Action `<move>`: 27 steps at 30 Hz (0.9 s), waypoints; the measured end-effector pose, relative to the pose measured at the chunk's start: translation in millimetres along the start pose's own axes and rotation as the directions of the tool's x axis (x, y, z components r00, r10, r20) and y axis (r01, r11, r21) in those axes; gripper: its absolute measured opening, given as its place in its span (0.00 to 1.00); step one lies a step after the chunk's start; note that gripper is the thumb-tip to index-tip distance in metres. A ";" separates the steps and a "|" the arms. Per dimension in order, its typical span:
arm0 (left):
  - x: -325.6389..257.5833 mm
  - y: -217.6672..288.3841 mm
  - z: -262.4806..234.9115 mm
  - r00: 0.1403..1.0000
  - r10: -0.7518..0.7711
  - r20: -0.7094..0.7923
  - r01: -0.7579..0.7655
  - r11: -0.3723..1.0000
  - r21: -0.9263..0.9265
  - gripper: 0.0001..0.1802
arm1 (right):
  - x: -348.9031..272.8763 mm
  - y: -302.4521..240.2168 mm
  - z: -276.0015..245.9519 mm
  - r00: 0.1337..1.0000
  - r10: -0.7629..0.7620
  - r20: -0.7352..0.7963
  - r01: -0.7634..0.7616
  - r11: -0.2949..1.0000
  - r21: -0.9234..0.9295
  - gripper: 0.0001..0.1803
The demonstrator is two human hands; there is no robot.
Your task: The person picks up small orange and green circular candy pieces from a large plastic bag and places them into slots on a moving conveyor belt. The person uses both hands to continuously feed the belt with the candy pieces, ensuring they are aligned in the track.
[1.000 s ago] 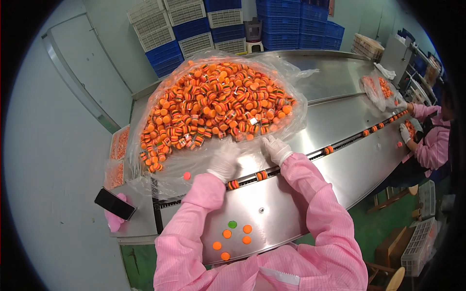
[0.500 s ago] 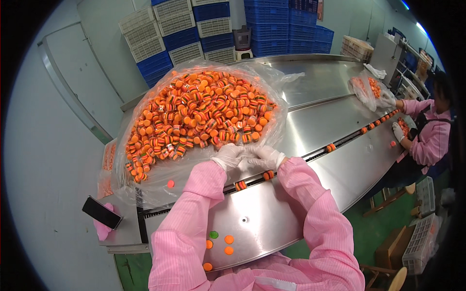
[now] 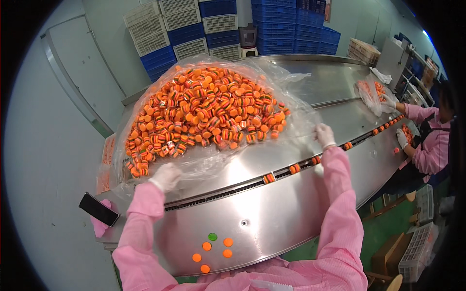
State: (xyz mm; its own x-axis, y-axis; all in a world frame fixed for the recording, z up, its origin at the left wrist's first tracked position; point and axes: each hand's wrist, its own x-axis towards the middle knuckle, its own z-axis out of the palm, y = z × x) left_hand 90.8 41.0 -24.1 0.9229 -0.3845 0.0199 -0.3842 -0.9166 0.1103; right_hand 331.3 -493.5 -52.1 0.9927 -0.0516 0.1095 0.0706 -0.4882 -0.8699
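A big heap of burger-shaped layered candies (image 3: 208, 111), orange with green, red and dark bands, lies on an opened clear plastic bag (image 3: 194, 162) on the steel table. At the near left edge of the plastic, my left hand (image 3: 166, 177), in a white glove, is closed on a fold of it. My right hand (image 3: 324, 135), gloved too, pinches the plastic's right edge, well apart from the left. Between and below my hands runs a narrow conveyor slot, with a row of candies such as this striped one (image 3: 269, 179) riding in it.
Loose orange discs (image 3: 227, 241) and a green disc (image 3: 212, 236) lie on the near steel surface (image 3: 281, 213). A phone (image 3: 99, 209) leans on pink cloth at the left. Another person in pink (image 3: 429, 150) works at the right. Stacked blue and white crates (image 3: 221, 23) stand behind.
My hands were together at the heap's near edge and have spread apart, left hand to the left, right hand to the right. The plastic edge is pulled out. Candies in the slot moved right.
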 end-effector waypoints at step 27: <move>-79.6 -68.5 15.9 0.840 -0.539 -0.061 0.523 0.835 -0.168 0.09 | 141.9 62.4 -45.1 0.973 0.182 0.145 -0.010 0.656 -0.755 0.18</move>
State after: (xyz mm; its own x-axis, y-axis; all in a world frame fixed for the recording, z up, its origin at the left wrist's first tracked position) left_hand 43.3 132.7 -49.0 0.9840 0.1774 0.0181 0.1660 -0.9485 0.2699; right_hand 472.1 -570.5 -69.1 0.9925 -0.0128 -0.1216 -0.0381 -0.9773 -0.2083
